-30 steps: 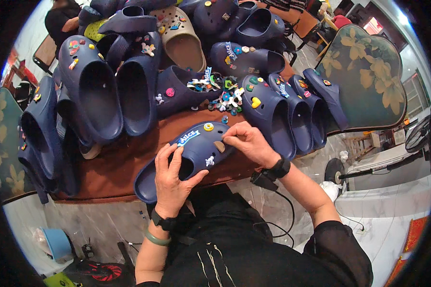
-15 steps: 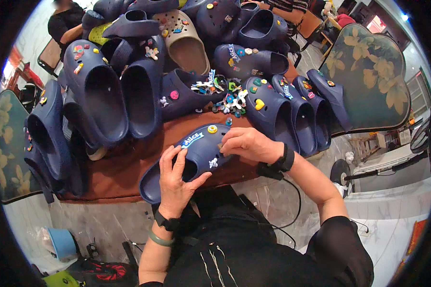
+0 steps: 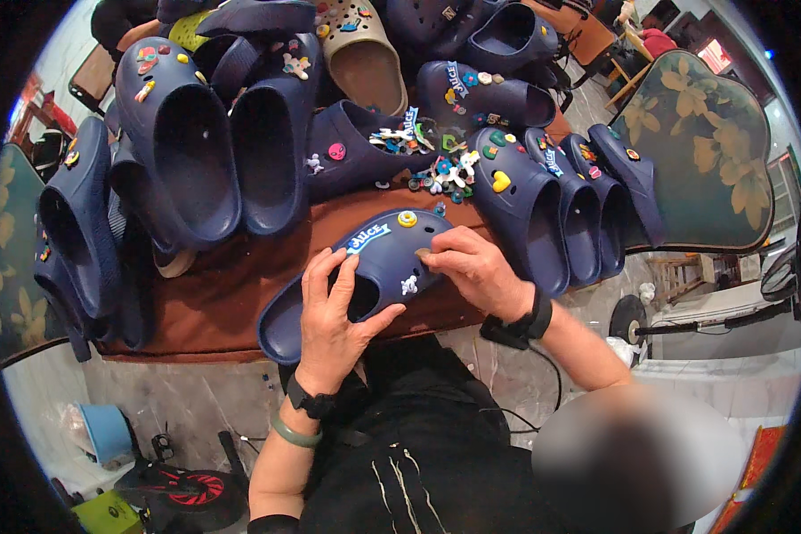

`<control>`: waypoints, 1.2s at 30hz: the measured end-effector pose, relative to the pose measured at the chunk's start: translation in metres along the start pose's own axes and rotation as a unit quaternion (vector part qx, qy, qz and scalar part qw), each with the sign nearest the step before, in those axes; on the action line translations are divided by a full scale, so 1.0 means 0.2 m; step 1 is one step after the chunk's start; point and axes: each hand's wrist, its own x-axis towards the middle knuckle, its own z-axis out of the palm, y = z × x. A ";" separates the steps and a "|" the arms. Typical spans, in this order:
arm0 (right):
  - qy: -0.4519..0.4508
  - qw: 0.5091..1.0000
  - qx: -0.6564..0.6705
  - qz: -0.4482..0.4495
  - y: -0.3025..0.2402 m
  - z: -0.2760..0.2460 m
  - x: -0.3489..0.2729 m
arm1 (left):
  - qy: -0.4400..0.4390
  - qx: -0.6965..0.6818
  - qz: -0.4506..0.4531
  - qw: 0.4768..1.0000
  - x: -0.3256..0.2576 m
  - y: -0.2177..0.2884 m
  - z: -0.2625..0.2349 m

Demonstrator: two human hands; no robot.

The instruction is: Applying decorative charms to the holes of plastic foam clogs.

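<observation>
Navy foam makes up the clog (image 3: 365, 267) that both hands work on, lying at the near edge of the desk (image 3: 214, 298), which is covered in brown cloth. The left hand (image 3: 334, 311) grips the clog at its opening, thumb on the outer side and fingers (image 3: 325, 267) curled over the rim into the hollow. The right hand (image 3: 472, 267) rests on the toe part, its fingers (image 3: 432, 258) pinched nearly shut on a small brown charm (image 3: 424, 253) pressed against the upper. Just left of those fingers a yellow ring charm (image 3: 407, 218) and a blue lettered charm (image 3: 368, 237) sit on the clog, and a white charm (image 3: 408, 285) sits just below them. Both wrists carry black bands; the left also wears a green bangle (image 3: 294, 433).

Beyond the fingers lies a loose heap of coloured charms (image 3: 436, 165). To the right of the right hand stands a row of navy clogs (image 3: 570, 205), the nearest bearing a yellow heart. Left of and beyond the left hand stand larger navy clogs (image 3: 196, 151), and a beige clog (image 3: 365, 53) lies further back.
</observation>
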 end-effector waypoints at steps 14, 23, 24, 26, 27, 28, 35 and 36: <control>0.079 0.989 -0.107 0.058 -0.09 0.07 -0.05 | -0.003 0.032 0.007 0.999 -0.01 -0.01 0.00; -0.003 0.978 -0.130 -0.163 0.13 -0.07 0.03 | -0.010 -0.004 -0.016 1.000 -0.01 0.00 0.01; -0.031 0.969 -0.150 -0.192 0.13 -0.08 0.04 | -0.010 -0.003 -0.017 1.000 -0.01 0.00 0.01; -0.057 0.967 -0.196 -0.152 0.03 -0.06 0.00 | -0.010 0.000 -0.016 1.000 -0.02 -0.01 0.01; -0.042 0.964 -0.222 -0.138 -0.02 -0.03 -0.04 | -0.010 -0.001 -0.018 1.000 -0.02 0.00 0.02; -0.026 0.960 -0.249 -0.123 -0.07 0.00 -0.06 | -0.007 0.000 -0.011 1.000 -0.02 0.00 0.02; -0.014 0.957 -0.283 -0.060 -0.16 0.11 -0.06 | -0.004 0.008 -0.008 1.000 0.00 0.02 0.01; -0.013 0.962 -0.267 -0.053 -0.15 0.11 -0.07 | -0.003 0.007 -0.005 1.000 0.00 0.02 0.01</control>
